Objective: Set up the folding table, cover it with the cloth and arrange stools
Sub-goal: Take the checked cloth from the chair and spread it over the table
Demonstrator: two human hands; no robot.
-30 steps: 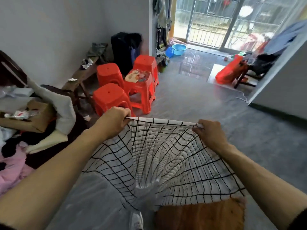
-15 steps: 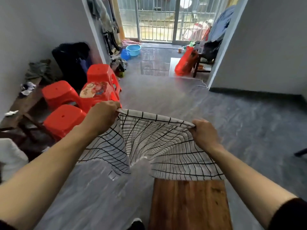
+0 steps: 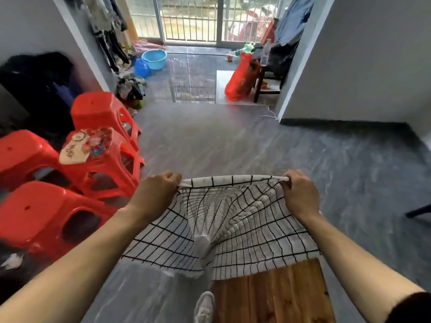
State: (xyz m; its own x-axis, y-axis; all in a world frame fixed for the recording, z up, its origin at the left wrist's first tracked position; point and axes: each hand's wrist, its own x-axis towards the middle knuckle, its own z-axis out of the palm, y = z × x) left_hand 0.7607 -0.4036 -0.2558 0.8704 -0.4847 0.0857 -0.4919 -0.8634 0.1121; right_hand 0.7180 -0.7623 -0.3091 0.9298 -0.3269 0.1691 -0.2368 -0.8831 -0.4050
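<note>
White cloth [image 3: 233, 231] with a black grid hangs stretched between both hands, its top hem running side to side and the rest sagging down toward the person. Left hand [image 3: 155, 194] clenches one corner, right hand [image 3: 299, 194] pinches the other. Its lower edge drapes over the far end of the wooden counter [image 3: 270, 297]. Four red plastic stools [image 3: 42, 220] stand clustered on the left, on the grey floor [image 3: 233, 145].
</note>
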